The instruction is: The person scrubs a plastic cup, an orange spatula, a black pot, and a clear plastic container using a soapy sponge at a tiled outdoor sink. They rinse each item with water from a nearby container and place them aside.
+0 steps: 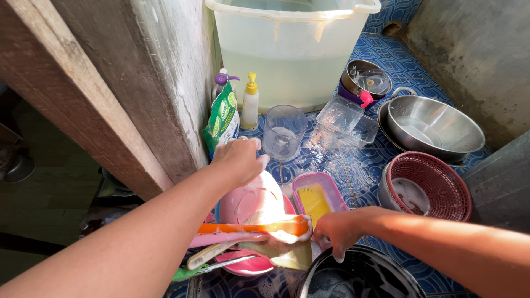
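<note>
While the left hand (238,160) is reaching forward over a soapy pink bowl (251,201) turned upside down, its fingers are lying loosely curled against the bowl's top edge, gripping nothing that can be made out. The right hand (338,232) is hanging at the rim of a black pot (361,276) with its fingers bent downward and wet; whether it is pinching anything there is hidden. Between the two hands an orange spatula (251,228) (foam is covering its tip) is lying across a pile of pink dishes and utensils. Just beyond the right hand a pink rectangular container (319,197) is holding something yellow. Farther back on the blue tiled floor (359,171) are standing a clear cup (282,132), a clear plastic box (345,121), a red basket (433,185), a steel bowl (433,127) and a big translucent tub (292,49).
</note>
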